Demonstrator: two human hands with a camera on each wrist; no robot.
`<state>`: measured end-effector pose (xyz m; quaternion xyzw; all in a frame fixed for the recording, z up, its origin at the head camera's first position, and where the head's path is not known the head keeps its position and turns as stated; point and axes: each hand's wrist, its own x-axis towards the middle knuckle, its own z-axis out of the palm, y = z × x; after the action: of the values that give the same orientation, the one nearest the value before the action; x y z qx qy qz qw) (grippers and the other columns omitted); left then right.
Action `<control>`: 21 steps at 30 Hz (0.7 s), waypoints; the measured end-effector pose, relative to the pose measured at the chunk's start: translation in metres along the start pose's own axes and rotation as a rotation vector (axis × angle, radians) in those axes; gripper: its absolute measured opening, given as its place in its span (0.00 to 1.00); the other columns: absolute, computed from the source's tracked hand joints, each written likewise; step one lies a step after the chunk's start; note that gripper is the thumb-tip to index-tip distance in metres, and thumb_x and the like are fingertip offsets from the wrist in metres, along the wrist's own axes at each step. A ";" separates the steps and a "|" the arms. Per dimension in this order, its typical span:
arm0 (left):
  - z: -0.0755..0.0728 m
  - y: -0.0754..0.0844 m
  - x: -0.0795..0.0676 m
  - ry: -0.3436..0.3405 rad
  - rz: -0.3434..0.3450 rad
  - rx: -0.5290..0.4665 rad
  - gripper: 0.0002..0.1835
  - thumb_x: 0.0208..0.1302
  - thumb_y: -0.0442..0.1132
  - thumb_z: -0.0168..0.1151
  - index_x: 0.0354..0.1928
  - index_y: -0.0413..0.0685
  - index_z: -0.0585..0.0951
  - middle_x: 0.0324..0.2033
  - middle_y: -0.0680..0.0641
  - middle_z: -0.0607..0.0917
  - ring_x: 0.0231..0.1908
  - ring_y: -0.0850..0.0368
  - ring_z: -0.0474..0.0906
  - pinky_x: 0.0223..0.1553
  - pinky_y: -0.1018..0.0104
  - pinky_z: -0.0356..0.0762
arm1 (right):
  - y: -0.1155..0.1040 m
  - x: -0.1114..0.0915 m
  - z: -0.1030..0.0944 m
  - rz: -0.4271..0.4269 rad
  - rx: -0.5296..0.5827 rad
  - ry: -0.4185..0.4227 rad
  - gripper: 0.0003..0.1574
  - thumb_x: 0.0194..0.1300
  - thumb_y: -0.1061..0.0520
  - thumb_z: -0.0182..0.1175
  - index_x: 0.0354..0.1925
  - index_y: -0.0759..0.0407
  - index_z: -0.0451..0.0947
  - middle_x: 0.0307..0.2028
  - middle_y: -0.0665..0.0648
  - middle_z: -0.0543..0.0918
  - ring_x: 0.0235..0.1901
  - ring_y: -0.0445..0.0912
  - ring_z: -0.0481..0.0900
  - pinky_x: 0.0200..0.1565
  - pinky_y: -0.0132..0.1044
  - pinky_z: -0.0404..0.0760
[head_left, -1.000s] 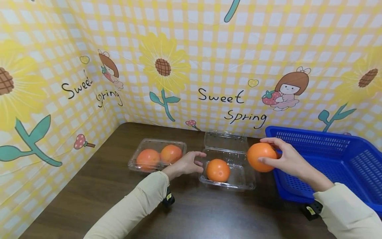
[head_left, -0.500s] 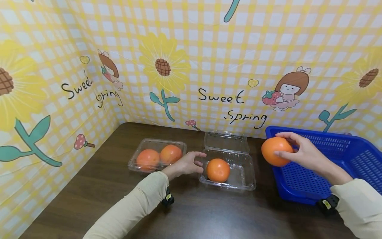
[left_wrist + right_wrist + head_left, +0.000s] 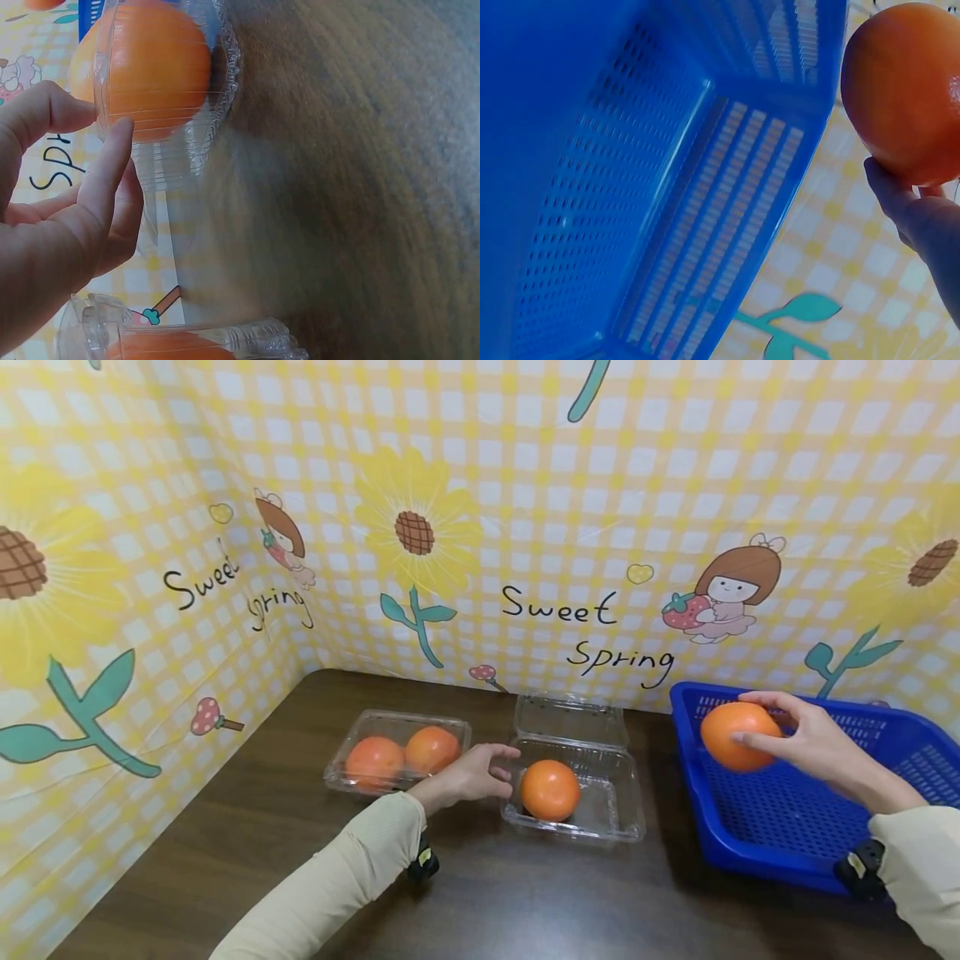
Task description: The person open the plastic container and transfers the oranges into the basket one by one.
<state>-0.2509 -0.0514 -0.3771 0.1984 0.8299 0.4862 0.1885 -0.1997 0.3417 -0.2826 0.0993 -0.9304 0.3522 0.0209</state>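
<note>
My right hand (image 3: 832, 750) grips an orange (image 3: 738, 737) between thumb and fingers, above the left part of a blue plastic basket (image 3: 693, 802). In the right wrist view, the orange (image 3: 904, 94) appears beside the basket's rim. My left hand (image 3: 474, 772) stays at the left side of a clear clamshell box (image 3: 607, 793), its fingers loosely bent and apart. The left wrist view has those fingertips right at the box's rim (image 3: 105, 67). Inside the box, on its left side, sits one orange (image 3: 550, 790); the clear lid (image 3: 570, 720) is folded back towards the wall.
Left of the left hand is a second clear box (image 3: 397, 718), its lid down over two oranges (image 3: 373, 762). Everything stands on a dark wood table (image 3: 480, 902). A checked, flower-printed cloth (image 3: 480, 527) lines the back and left sides.
My right hand has carried its orange rightward, from beside the open box to over the basket. The left hand and both boxes keep their places.
</note>
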 end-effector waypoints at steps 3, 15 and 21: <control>0.000 0.001 0.000 -0.005 -0.001 -0.005 0.31 0.46 0.24 0.60 0.58 0.34 0.66 0.54 0.36 0.69 0.46 0.48 0.73 0.36 0.64 0.76 | 0.008 0.000 -0.004 0.018 -0.017 0.015 0.36 0.60 0.51 0.56 0.60 0.69 0.56 0.50 0.70 0.67 0.34 0.27 0.65 0.31 0.34 0.74; -0.001 0.001 -0.001 -0.004 -0.022 -0.004 0.31 0.48 0.25 0.60 0.58 0.35 0.66 0.54 0.36 0.70 0.46 0.49 0.73 0.37 0.64 0.76 | 0.025 0.015 -0.017 0.087 -0.002 0.044 0.40 0.62 0.49 0.53 0.61 0.72 0.52 0.51 0.76 0.65 0.31 0.23 0.64 0.30 0.32 0.74; 0.000 0.000 -0.001 -0.003 -0.010 -0.018 0.31 0.47 0.24 0.60 0.58 0.34 0.66 0.55 0.37 0.69 0.47 0.48 0.73 0.37 0.64 0.76 | 0.033 0.021 -0.023 0.121 0.021 0.064 0.42 0.62 0.46 0.52 0.63 0.70 0.50 0.54 0.74 0.60 0.35 0.26 0.61 0.30 0.29 0.72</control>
<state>-0.2505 -0.0516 -0.3765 0.1935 0.8260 0.4926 0.1940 -0.2280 0.3776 -0.2846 0.0320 -0.9298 0.3656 0.0281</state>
